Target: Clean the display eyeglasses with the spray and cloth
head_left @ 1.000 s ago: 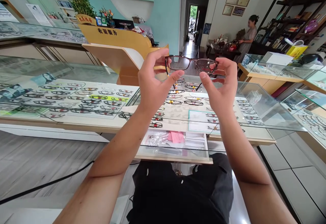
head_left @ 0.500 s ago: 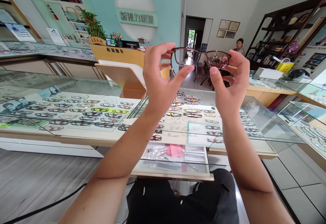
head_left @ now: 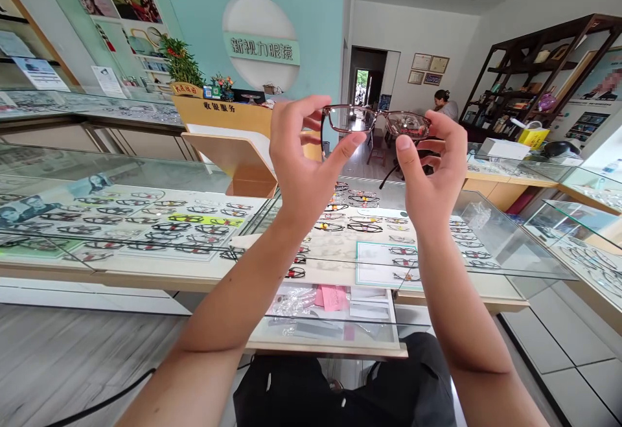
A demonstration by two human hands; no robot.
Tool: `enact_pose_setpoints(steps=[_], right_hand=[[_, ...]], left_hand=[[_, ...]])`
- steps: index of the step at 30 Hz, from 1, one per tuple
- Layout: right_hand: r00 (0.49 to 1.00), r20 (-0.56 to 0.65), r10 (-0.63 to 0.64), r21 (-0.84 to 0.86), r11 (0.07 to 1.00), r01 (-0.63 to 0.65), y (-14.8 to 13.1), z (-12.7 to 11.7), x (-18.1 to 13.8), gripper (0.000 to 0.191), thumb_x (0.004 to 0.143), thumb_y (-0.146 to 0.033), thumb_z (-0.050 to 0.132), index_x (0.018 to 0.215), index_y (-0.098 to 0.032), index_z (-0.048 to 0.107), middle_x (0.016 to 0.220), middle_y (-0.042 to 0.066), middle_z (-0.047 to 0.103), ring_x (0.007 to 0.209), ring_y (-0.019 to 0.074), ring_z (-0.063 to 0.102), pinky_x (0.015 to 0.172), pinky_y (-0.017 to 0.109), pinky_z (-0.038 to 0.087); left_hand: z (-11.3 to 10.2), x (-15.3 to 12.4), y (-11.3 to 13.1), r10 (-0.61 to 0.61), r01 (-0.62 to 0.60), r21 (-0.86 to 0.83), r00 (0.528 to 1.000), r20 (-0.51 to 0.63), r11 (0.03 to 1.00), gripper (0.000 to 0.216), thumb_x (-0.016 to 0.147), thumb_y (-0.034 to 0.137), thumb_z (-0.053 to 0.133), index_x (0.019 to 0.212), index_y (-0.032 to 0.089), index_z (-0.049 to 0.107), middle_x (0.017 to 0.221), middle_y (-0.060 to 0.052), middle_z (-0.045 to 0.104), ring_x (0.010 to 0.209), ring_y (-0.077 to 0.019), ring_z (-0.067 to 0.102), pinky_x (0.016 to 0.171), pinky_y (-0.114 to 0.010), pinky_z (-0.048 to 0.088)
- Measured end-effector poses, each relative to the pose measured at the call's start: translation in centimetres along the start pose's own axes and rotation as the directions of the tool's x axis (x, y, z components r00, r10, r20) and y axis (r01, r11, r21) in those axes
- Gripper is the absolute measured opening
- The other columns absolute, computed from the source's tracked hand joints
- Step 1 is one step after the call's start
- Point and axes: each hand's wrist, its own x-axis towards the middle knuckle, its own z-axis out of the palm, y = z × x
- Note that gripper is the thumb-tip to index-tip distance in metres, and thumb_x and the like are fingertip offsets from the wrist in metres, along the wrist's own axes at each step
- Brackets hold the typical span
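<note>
A pair of dark-rimmed eyeglasses is held up in front of me, above the glass display counter. My left hand is closed on the left side of the frame, thumb below the lens and fingers at the hinge. On the other side, my right hand pinches the right end of the frame, thumb near the lower rim. One dark temple arm hangs down between the hands; the other lies partly behind my left fingers. Both lenses are clear.
Rows of spectacles lie inside the glass counter. An open drawer with plastic bags and a pink paper stands before my lap. A wooden service desk is at back left. Far back, a person is beside a dark shelf.
The glasses have tilted, and the hands have shifted slightly left and down in view. One temple arm now shows more plainly below the frame. The person at the back has turned.
</note>
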Motion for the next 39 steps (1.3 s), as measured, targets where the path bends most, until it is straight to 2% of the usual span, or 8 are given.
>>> enact_pose_setpoints(steps=[8, 14, 19, 23, 30, 36, 39], right_hand=[[0.999, 0.040, 0.017, 0.080, 0.997, -0.020, 1.8, 0.6, -0.6, 0.055, 0.106, -0.055, 0.060, 0.157, -0.037, 0.051, 0.141, 0.011, 0.061, 0.119, 0.0277, 0.069, 0.091, 0.048, 0.064], [0.999, -0.043, 0.025, 0.079, 0.997, -0.022, 1.1, 1.3, -0.6, 0.059, 0.104, -0.054, 0.063, 0.159, -0.040, 0.049, 0.149, 0.012, 0.055, 0.125, 0.0305, 0.066, 0.092, 0.051, 0.064], [0.997, -0.073, -0.001, 0.037, 0.999, 0.003, 0.8, 2.4, -0.6, 0.067, 0.103, -0.052, 0.065, 0.165, -0.045, 0.041, 0.150, 0.011, 0.053, 0.131, 0.0339, 0.061, 0.091, 0.054, 0.063], [0.993, -0.104, -0.057, -0.047, 0.997, 0.052, 1.2, 3.0, -1.0, 0.067, 0.105, -0.050, 0.063, 0.167, -0.045, 0.038, 0.144, 0.012, 0.055, 0.130, 0.0326, 0.062, 0.088, 0.052, 0.064], [0.998, -0.048, 0.033, 0.016, 0.999, -0.033, 2.8, 3.1, -1.4, 0.065, 0.105, -0.055, 0.061, 0.165, -0.043, 0.040, 0.149, 0.012, 0.053, 0.128, 0.0329, 0.061, 0.092, 0.054, 0.060], [0.996, -0.052, 0.072, 0.055, 0.996, -0.069, 4.3, 3.4, -1.8, 0.062, 0.105, -0.059, 0.060, 0.161, -0.040, 0.043, 0.141, 0.012, 0.055, 0.125, 0.0319, 0.063, 0.091, 0.052, 0.060], [0.996, -0.056, 0.074, 0.057, 0.996, -0.071, 4.6, 3.4, -2.0, 0.059, 0.105, -0.059, 0.059, 0.159, -0.039, 0.045, 0.138, 0.012, 0.056, 0.124, 0.0315, 0.064, 0.090, 0.052, 0.061]], left_hand=[[-0.1, 0.0, 0.7, 0.021, -0.021, -0.004, 1.000, 0.015, 1.000, 0.068, 0.084, 0.075, 0.078, 0.137, 0.036, 0.062, 0.134, -0.009, 0.059, 0.127, -0.0325, 0.063, 0.101, -0.048, 0.058], [0.2, -0.2, -0.4, 0.058, -0.059, 0.020, 0.998, 0.030, 0.998, 0.066, 0.091, 0.072, 0.072, 0.145, 0.037, 0.057, 0.140, -0.010, 0.059, 0.133, -0.0315, 0.062, 0.100, -0.048, 0.060], [1.0, -1.1, -1.7, -0.020, 0.020, -0.057, 1.000, -0.003, 0.998, 0.060, 0.094, 0.069, 0.073, 0.146, 0.043, 0.058, 0.140, -0.007, 0.063, 0.129, -0.0289, 0.066, 0.098, -0.047, 0.062], [1.5, -2.0, -2.7, -0.067, 0.067, -0.055, 0.998, 0.012, 0.996, 0.061, 0.095, 0.066, 0.073, 0.149, 0.041, 0.058, 0.142, -0.007, 0.066, 0.129, -0.0277, 0.068, 0.095, -0.042, 0.063], [2.2, -2.7, -3.5, -0.108, 0.108, -0.023, 0.994, 0.007, 0.994, 0.062, 0.093, 0.068, 0.074, 0.144, 0.037, 0.059, 0.138, -0.009, 0.068, 0.123, -0.0271, 0.069, 0.088, -0.040, 0.061], [2.8, -2.6, -3.6, -0.004, 0.006, 0.041, 0.999, -0.034, 0.999, 0.068, 0.090, 0.074, 0.074, 0.142, 0.034, 0.059, 0.130, -0.008, 0.066, 0.122, -0.0286, 0.068, 0.091, -0.042, 0.060], [2.9, -2.6, -3.6, 0.009, -0.007, 0.055, 0.999, -0.035, 0.998, 0.069, 0.089, 0.075, 0.074, 0.141, 0.034, 0.059, 0.129, -0.008, 0.065, 0.124, -0.0302, 0.067, 0.094, -0.043, 0.059]])
